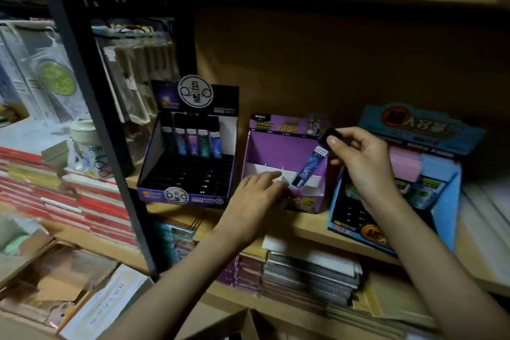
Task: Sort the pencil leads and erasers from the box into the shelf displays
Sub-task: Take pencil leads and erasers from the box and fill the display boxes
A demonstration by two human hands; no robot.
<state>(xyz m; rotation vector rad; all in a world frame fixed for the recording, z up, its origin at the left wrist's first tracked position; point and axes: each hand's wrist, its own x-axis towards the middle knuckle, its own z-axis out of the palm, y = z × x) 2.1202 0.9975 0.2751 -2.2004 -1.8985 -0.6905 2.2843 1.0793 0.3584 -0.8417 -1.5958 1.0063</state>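
we pinch the lead tube (309, 168) by its top in our right hand (358, 159), tilted, foot over the purple display (278, 146)'s right slot; left hand (255, 193) flat.

Glossy printed cardboard display box (284, 146); matt wooden shelf (306, 226).

Lead tube (309, 167) in right hand (358, 157)

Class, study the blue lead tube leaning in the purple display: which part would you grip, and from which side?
Probably its black cap, pinched from above right, as the right hand does. The lead tube tilts with its foot down in the purple display, so only the top stands free.
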